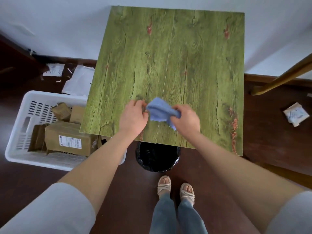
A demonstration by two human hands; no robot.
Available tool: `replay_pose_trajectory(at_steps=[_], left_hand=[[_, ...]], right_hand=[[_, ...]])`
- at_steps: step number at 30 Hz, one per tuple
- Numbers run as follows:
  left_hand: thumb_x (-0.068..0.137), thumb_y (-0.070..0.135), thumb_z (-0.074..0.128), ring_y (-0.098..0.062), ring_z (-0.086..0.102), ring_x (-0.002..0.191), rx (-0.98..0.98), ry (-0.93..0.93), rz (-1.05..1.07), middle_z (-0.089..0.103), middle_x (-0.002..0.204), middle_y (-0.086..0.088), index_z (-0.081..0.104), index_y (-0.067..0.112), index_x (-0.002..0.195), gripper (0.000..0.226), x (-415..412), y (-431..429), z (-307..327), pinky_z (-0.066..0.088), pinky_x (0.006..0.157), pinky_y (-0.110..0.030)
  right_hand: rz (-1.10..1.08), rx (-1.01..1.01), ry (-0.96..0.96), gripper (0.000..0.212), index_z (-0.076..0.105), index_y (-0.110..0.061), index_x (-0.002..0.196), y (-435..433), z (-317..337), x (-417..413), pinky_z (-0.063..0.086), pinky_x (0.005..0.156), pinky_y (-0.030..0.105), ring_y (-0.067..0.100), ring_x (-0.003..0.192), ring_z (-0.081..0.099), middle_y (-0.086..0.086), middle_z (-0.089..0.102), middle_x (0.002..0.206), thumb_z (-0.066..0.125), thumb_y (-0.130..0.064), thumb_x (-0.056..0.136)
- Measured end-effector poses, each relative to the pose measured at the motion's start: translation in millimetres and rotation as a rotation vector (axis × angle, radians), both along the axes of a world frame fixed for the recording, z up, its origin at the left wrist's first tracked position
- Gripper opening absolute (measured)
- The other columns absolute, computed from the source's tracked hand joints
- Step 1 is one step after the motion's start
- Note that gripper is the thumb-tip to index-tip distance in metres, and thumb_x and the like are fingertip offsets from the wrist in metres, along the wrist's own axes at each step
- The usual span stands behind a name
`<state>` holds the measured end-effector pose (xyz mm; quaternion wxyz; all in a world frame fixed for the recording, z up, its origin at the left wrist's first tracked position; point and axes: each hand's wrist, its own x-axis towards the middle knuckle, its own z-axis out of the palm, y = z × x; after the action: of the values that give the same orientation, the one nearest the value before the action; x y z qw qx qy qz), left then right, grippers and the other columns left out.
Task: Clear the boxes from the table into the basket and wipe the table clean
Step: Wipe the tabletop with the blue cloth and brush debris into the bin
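Cloth (160,110) held over green table (185,56), white wall (50,22) behind.

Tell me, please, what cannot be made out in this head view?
Head view: the basket's right end is hidden by the table and the left forearm.
Head view: the large box's label print is too small to read.
Head view: whether the left hand pinches the cloth is hidden by its own back.
Head view: the table hides the bin's far side.
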<state>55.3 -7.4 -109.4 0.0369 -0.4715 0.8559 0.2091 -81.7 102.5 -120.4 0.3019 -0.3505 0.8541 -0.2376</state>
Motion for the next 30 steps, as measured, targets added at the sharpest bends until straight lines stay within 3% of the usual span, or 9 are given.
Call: replay_pose_trajectory(at_steps=[4, 7, 9, 14, 18, 21, 25, 28, 30], left_hand=[[0.09, 0.021, 0.055, -0.017, 0.051, 0.112, -0.015, 0.012, -0.061, 0.046, 0.129, -0.005, 0.052, 0.02, 0.126, 0.037, -15, -4, 0, 0.051, 0.091, -0.029], [0.089, 0.021, 0.056, -0.016, 0.051, 0.112, -0.01, 0.002, -0.122, 0.044, 0.131, -0.006, 0.05, 0.02, 0.128, 0.039, -24, -2, -10, 0.053, 0.089, -0.029], [0.089, 0.022, 0.055, -0.015, 0.049, 0.115, -0.023, 0.004, -0.14, 0.044, 0.132, -0.005, 0.047, 0.021, 0.131, 0.042, -30, -3, -16, 0.052, 0.089, -0.028], [0.091, 0.017, 0.051, -0.02, 0.049, 0.116, -0.044, 0.081, -0.018, 0.044, 0.13, -0.006, 0.042, 0.013, 0.134, 0.044, -29, -12, -20, 0.049, 0.091, -0.031], [0.091, 0.014, 0.048, -0.022, 0.047, 0.114, -0.067, 0.062, 0.039, 0.046, 0.127, -0.01, 0.047, 0.012, 0.13, 0.039, -25, -22, -12, 0.043, 0.089, -0.03], [0.09, 0.014, 0.048, -0.024, 0.049, 0.109, -0.063, 0.041, -0.008, 0.048, 0.119, -0.011, 0.055, 0.011, 0.122, 0.033, -18, -25, -8, 0.043, 0.082, -0.033], [0.092, 0.017, 0.047, -0.02, 0.05, 0.106, -0.038, -0.062, -0.035, 0.053, 0.114, -0.005, 0.063, 0.016, 0.112, 0.025, -7, -21, -8, 0.047, 0.08, -0.031], [0.093, 0.018, 0.045, -0.024, 0.056, 0.103, 0.093, -0.112, -0.011, 0.054, 0.118, -0.004, 0.06, 0.02, 0.118, 0.029, 0, -15, -7, 0.048, 0.076, -0.034], [0.092, 0.018, 0.045, -0.029, 0.058, 0.104, 0.221, -0.142, -0.013, 0.056, 0.12, -0.007, 0.055, 0.023, 0.126, 0.035, 5, -6, -10, 0.049, 0.083, -0.038]], right_hand=[[-0.218, -0.066, 0.167, 0.04, 0.056, -0.025, 0.125, -25, -5, -65, 0.049, 0.081, 0.034, 0.025, 0.105, 0.053, 0.005, 0.05, 0.121, 0.057, -0.014, 0.087], [-0.195, 0.179, 0.128, 0.057, 0.04, -0.031, 0.141, -42, -16, -97, 0.042, 0.093, 0.036, 0.03, 0.124, 0.041, 0.004, 0.035, 0.142, 0.047, -0.006, 0.09], [-0.093, 0.311, 0.148, 0.062, 0.034, -0.035, 0.144, -53, -21, -93, 0.039, 0.1, 0.038, 0.032, 0.131, 0.033, 0.0, 0.028, 0.151, 0.045, -0.004, 0.091], [0.33, 0.263, 0.202, 0.062, 0.043, -0.048, 0.134, -60, -23, -17, 0.039, 0.098, 0.031, 0.022, 0.127, 0.031, -0.015, 0.029, 0.149, 0.046, -0.004, 0.091], [0.628, 0.26, 0.236, 0.052, 0.046, -0.035, 0.135, -50, -19, 41, 0.032, 0.103, 0.033, 0.024, 0.124, 0.032, -0.008, 0.035, 0.142, 0.054, -0.012, 0.089], [0.702, 0.249, 0.126, 0.041, 0.056, -0.037, 0.126, -40, -16, 61, 0.035, 0.101, 0.032, 0.021, 0.12, 0.035, -0.008, 0.039, 0.134, 0.052, -0.017, 0.091], [0.301, 0.087, -0.048, 0.028, 0.065, -0.035, 0.111, -29, -8, 51, 0.037, 0.08, 0.025, 0.019, 0.11, 0.045, -0.004, 0.048, 0.117, 0.057, -0.025, 0.087], [0.14, 0.131, 0.095, 0.038, 0.063, -0.038, 0.117, -22, -16, 27, 0.04, 0.086, 0.029, 0.02, 0.115, 0.041, -0.001, 0.044, 0.12, 0.053, -0.015, 0.089], [0.154, 0.228, 0.094, 0.041, 0.058, -0.041, 0.124, -14, -17, 26, 0.039, 0.091, 0.031, 0.02, 0.118, 0.039, -0.002, 0.042, 0.123, 0.05, -0.017, 0.092]])
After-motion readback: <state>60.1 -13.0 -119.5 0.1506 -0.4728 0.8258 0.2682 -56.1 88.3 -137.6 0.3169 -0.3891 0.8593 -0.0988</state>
